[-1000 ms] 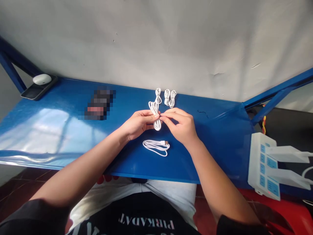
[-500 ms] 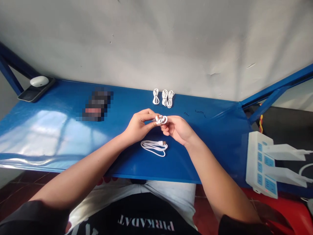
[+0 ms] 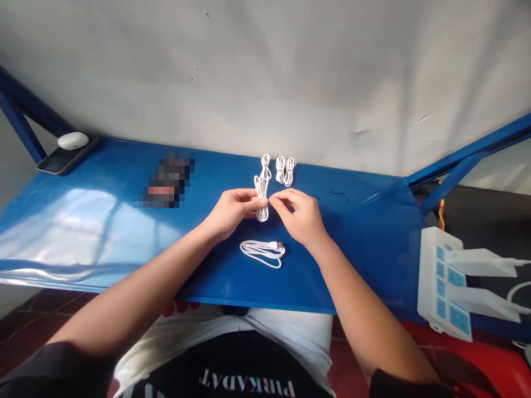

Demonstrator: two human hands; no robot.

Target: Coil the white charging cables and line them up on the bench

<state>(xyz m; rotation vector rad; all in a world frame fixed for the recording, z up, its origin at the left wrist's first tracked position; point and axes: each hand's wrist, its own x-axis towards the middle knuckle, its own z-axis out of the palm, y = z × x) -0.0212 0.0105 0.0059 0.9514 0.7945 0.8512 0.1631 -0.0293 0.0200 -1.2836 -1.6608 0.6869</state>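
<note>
Both hands meet over the blue table (image 3: 83, 221). My left hand (image 3: 232, 211) pinches the middle of a coiled white cable (image 3: 261, 190), and my right hand (image 3: 299, 218) pinches the same bundle from the other side. The bundle stands upright between my fingertips, with loops above and below the grip. A loose white USB cable (image 3: 263, 252) lies flat on the table just below my hands. Behind them, near the wall, lie bundled white cables (image 3: 285, 169) side by side.
A white rounded object on a dark tray (image 3: 66, 151) sits at the table's far left corner. A blurred dark item (image 3: 166, 182) lies left of centre. A white power strip with plugs (image 3: 448, 282) is off the table's right end. Blue frame bars rise at both sides.
The cable in my hands was turned into a small crumpled knot half a second ago; it now hangs upright as a long bundle again, with both hands pinching its middle.
</note>
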